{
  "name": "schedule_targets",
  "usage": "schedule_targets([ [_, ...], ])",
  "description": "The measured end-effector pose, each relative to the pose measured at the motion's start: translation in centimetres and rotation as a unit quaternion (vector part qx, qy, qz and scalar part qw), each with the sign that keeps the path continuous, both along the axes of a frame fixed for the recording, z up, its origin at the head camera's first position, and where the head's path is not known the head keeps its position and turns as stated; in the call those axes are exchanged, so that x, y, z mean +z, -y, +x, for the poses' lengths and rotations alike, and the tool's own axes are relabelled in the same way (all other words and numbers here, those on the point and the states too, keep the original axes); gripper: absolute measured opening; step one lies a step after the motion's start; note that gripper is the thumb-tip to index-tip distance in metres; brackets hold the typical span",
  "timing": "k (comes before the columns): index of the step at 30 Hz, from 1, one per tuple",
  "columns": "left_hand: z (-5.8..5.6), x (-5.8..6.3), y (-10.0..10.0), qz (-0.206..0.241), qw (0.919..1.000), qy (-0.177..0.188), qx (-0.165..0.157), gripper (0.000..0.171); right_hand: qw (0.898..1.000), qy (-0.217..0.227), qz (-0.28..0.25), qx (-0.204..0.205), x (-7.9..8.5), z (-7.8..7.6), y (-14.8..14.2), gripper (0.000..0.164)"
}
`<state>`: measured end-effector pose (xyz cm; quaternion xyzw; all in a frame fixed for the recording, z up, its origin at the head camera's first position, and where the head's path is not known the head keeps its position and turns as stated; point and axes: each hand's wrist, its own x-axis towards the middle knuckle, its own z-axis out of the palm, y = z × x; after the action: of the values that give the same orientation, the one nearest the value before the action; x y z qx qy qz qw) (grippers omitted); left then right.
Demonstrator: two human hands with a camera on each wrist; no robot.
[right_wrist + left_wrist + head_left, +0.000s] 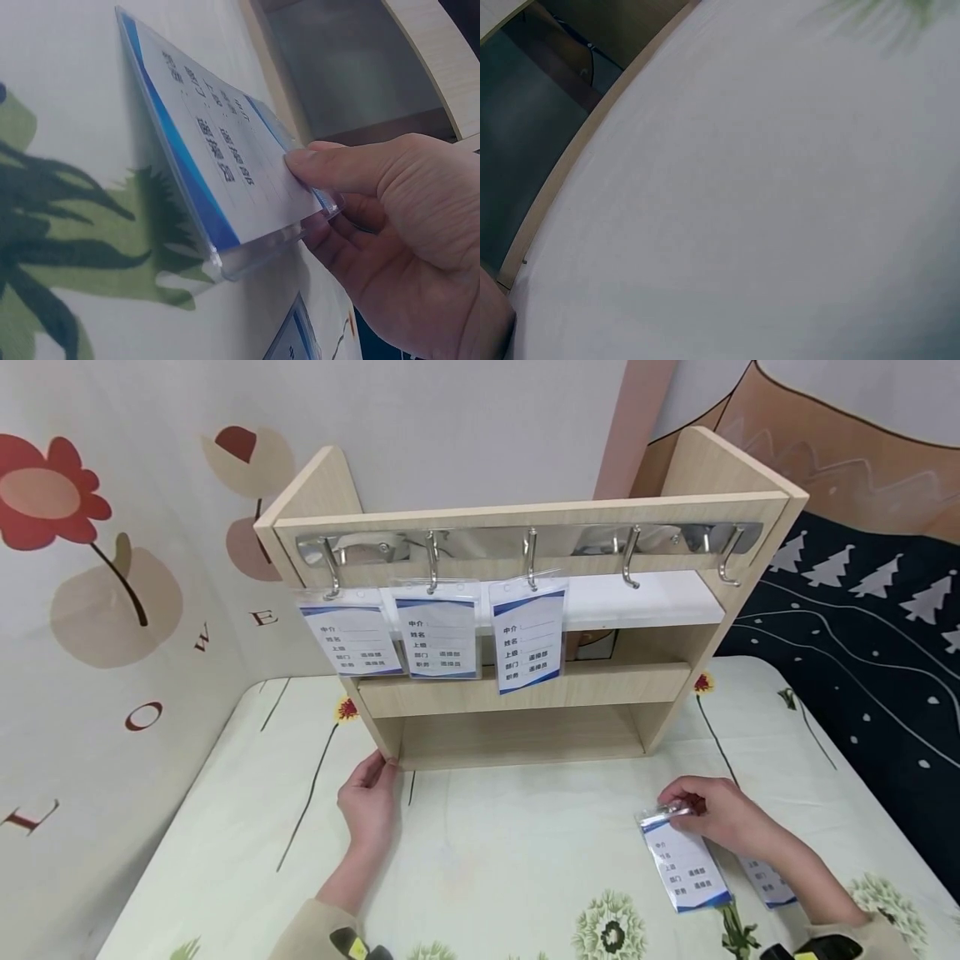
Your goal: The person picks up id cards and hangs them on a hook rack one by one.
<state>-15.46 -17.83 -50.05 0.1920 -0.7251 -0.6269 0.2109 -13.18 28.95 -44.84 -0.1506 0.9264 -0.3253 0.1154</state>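
Clear plastic sleeves a white-and-blue printed badge [686,866] in front of the pale wooden shelf unit [622,687], off its lower right corner. The right hand [712,814] pinches the badge's slotted top edge between thumb and curled fingers. Its long axis runs from that edge, pointing toward the shelf unit, outward to the blue-striped bottom, slanting slightly rightward. A second white-and-blue badge [767,883] lies farther right of the unit's front, on the pale flowered cloth [510,835], partly hidden by the forearm. The left hand [369,802], fingers bent, seems to pinch the unit's lower left front corner, though its fingertips are partly hidden. Three similar badges [528,639] hang lengthwise downward from the unit's silvery hook rail [480,543].
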Motion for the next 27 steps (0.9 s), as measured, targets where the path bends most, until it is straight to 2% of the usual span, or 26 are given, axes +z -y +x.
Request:
schedule_targets([
  [9,-0.01,0.24,-0.10,0.013,0.9998,-0.013,0.009,0.028,1.000,-0.027,-0.013,0.003,0.12,0.11,0.26,0.023],
  [17,0.03,0.15,-0.01,0.007,1.0000,0.001,0.001,0.030,0.999,-0.024,-0.030,-0.007,0.19,0.25,0.56,0.023],
  [27,-0.02,-0.02,-0.03,0.005,0.9999,-0.009,0.003,0.028,0.998,-0.029,-0.057,-0.020,0.36,0.26,0.96,0.024],
])
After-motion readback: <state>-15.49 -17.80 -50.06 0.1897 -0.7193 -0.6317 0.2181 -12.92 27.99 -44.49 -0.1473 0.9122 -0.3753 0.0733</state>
